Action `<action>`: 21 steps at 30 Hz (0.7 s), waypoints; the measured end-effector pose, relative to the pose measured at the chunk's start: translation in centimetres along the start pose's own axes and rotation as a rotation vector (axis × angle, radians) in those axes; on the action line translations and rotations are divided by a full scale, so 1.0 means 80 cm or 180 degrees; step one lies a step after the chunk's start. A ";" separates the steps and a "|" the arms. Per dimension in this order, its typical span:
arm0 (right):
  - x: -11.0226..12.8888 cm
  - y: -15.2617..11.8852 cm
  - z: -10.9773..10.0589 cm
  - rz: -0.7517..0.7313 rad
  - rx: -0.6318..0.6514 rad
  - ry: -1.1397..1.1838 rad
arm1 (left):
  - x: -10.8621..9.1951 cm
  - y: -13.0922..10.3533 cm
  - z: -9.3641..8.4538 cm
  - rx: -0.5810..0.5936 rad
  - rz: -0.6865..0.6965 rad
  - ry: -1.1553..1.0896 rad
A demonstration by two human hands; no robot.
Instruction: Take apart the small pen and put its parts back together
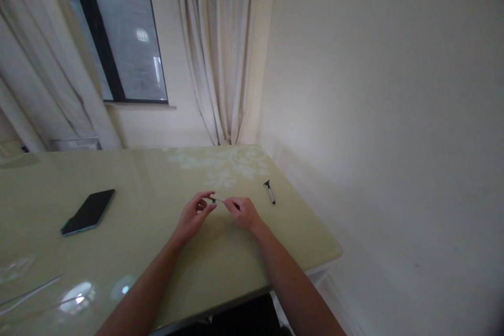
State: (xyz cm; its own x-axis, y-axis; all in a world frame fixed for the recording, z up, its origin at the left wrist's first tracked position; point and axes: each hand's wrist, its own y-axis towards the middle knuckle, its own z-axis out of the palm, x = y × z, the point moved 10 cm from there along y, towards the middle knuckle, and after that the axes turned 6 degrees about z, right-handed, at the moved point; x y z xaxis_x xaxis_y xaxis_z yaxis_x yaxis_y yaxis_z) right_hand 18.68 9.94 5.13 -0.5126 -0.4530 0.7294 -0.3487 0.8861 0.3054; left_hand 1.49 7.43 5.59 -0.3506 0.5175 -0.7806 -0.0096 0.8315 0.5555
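Note:
In front of me, above the pale table, my right hand (pixel 243 212) is closed round the handle of what looks like a razor (pixel 219 200). Its light, thin neck points left, with a small dark head at the end. My left hand (pixel 196 214) pinches around that head between thumb and fingers; the fingers hide part of it. Another razor (pixel 270 192), with a dark head and a silver and black handle, lies on the table to the right of my right hand.
A flat black case or tablet (pixel 90 211) lies on the table (pixel 137 178) at the left. Clear plastic wrapping (pixel 16 269) and a thin pale rod or cable (pixel 33 293) lie at the near left. A wall (pixel 374 142) borders the right side; curtains (pixel 220 52) hang behind.

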 end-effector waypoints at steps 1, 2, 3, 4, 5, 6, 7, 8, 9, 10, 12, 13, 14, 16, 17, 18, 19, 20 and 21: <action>0.002 0.000 0.001 -0.0012 0.0024 -0.0003 | 0.000 0.000 0.000 0.0004 -0.0005 0.0001; 0.002 0.000 0.000 0.0008 -0.0001 -0.0008 | -0.001 0.000 0.000 0.0009 -0.0002 -0.0005; 0.001 0.000 -0.003 0.0048 -0.0067 -0.0015 | -0.002 0.000 0.001 0.0016 0.0012 -0.0020; 0.000 0.000 -0.005 0.0077 -0.0142 -0.0019 | -0.003 0.001 0.002 0.0032 0.0032 -0.0040; 0.001 -0.001 -0.007 0.0071 -0.0190 -0.0009 | -0.004 0.001 0.003 0.0049 0.0048 -0.0058; 0.003 -0.001 -0.007 0.0030 -0.0204 0.0020 | -0.004 0.001 0.003 0.0063 0.0053 -0.0074; 0.005 -0.001 -0.007 -0.0027 -0.0186 0.0061 | -0.004 0.001 0.004 0.0066 0.0050 -0.0088; 0.006 -0.001 -0.006 -0.0065 -0.0179 0.0105 | -0.004 0.001 0.004 0.0058 0.0039 -0.0105; 0.004 -0.001 -0.008 -0.0053 -0.0210 0.0137 | -0.003 0.001 0.003 0.0048 0.0021 -0.0120; 0.001 0.000 -0.010 0.0012 -0.0280 0.0144 | -0.002 0.001 0.002 0.0024 0.0000 -0.0130; -0.008 0.000 -0.018 0.0214 -0.0495 0.0099 | 0.000 0.000 -0.001 -0.0022 -0.0033 -0.0144; -0.012 0.000 -0.020 0.0286 -0.0571 0.0073 | 0.001 0.000 -0.002 -0.0030 -0.0042 -0.0142; -0.013 0.000 -0.020 0.0305 -0.0582 0.0075 | 0.002 0.000 -0.002 -0.0027 -0.0045 -0.0132; -0.007 0.000 -0.010 0.0180 -0.0404 0.0174 | 0.002 0.000 -0.003 -0.0013 -0.0029 -0.0104; -0.002 0.000 -0.004 0.0085 -0.0278 0.0245 | 0.002 0.000 -0.003 -0.0002 -0.0017 -0.0093; 0.002 -0.001 0.000 0.0011 -0.0186 0.0309 | 0.002 0.000 -0.003 -0.0004 -0.0009 -0.0087; 0.004 -0.002 0.001 -0.0020 -0.0172 0.0355 | 0.002 0.000 -0.003 -0.0009 -0.0009 -0.0087; 0.004 -0.002 -0.001 -0.0005 -0.0225 0.0365 | 0.001 0.001 -0.003 -0.0015 -0.0012 -0.0090; 0.003 -0.003 -0.005 0.0040 -0.0309 0.0335 | 0.001 0.001 -0.003 -0.0020 -0.0015 -0.0092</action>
State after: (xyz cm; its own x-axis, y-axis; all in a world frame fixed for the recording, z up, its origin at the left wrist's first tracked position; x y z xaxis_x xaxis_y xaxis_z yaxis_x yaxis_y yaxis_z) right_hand 18.93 9.66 5.50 -0.4295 -0.4336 0.7921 -0.2627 0.8992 0.3498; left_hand 1.24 7.49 5.61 -0.3235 0.5191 -0.7911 -0.0172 0.8327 0.5534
